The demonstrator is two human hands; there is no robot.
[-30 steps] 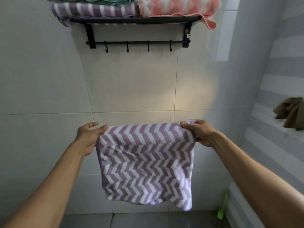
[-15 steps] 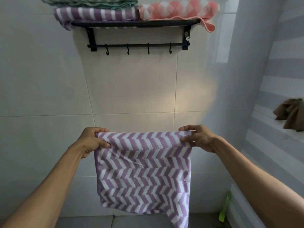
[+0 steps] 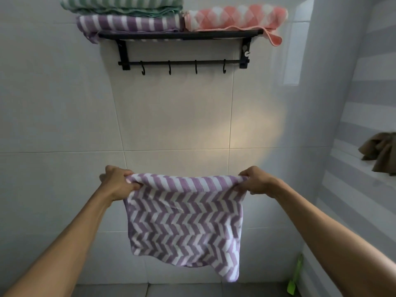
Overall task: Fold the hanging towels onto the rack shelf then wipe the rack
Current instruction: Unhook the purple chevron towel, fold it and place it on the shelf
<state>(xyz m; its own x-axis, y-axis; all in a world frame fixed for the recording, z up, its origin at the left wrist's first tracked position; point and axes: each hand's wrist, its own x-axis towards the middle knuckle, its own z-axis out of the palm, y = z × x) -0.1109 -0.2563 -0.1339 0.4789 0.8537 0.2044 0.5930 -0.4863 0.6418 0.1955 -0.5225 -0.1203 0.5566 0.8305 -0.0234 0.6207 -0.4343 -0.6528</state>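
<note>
- The left hand (image 3: 116,182) and right hand (image 3: 256,182) each pinched a top corner of the purple chevron towel (image 3: 184,221) — soft, plush, hanging doubled below the black metal rack (image 3: 180,35).
- Folded towels lay on the shelf — a green striped towel (image 3: 122,5) stacked on a purple striped towel (image 3: 128,23), a pink checked towel (image 3: 235,17) beside them.

A single head-worn wide-angle view looks forward at a tiled wall (image 3: 171,125), close enough that both forearms run in from the bottom corners. The fingers (image 3: 132,185) of the left hand (image 3: 117,183) and those of the right hand (image 3: 255,182) sit in the lower middle. Well above the fingers, at the top edge, is the black rack (image 3: 182,35); the side wall (image 3: 353,146) lies right of them. Straight lines bow near the edges. No second view exists to share anything.
</note>
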